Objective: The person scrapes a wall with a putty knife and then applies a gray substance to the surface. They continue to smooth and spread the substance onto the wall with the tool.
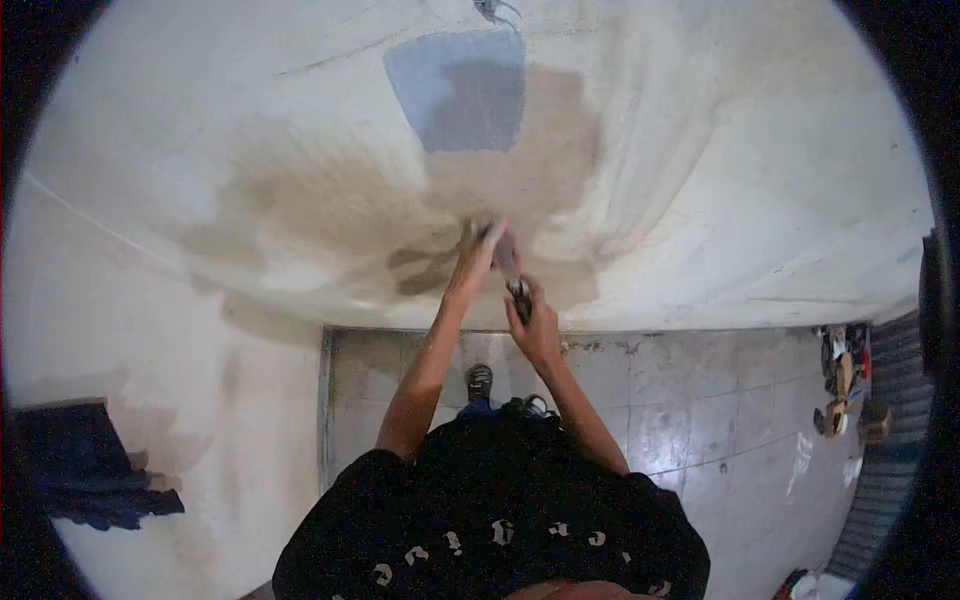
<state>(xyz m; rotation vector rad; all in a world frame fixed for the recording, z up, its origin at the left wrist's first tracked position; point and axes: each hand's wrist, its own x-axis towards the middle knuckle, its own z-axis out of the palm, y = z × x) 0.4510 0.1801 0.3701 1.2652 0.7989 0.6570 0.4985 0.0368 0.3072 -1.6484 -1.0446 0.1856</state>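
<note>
My right hand [537,325] is wrapped round the dark handle of a scraper-like tool [508,262], whose flat greyish blade points up and to the left. My left hand [482,258] is raised beside the blade, close to the wall; its fingers are blurred, and whether they press on the blade or hold something small is unclear. Both hands are in front of a pale, stained wall [760,180]. Above them a blue-grey patch [455,90] shows on the wall, with a brownish damp-looking area around its lower right side.
Dark cloth [80,465] hangs at the far left. Shoes [843,375] and small items lie at the right, beside a corrugated surface [885,440]. My feet stand on the tiled floor [690,400]. Wires [490,10] stick out at the top.
</note>
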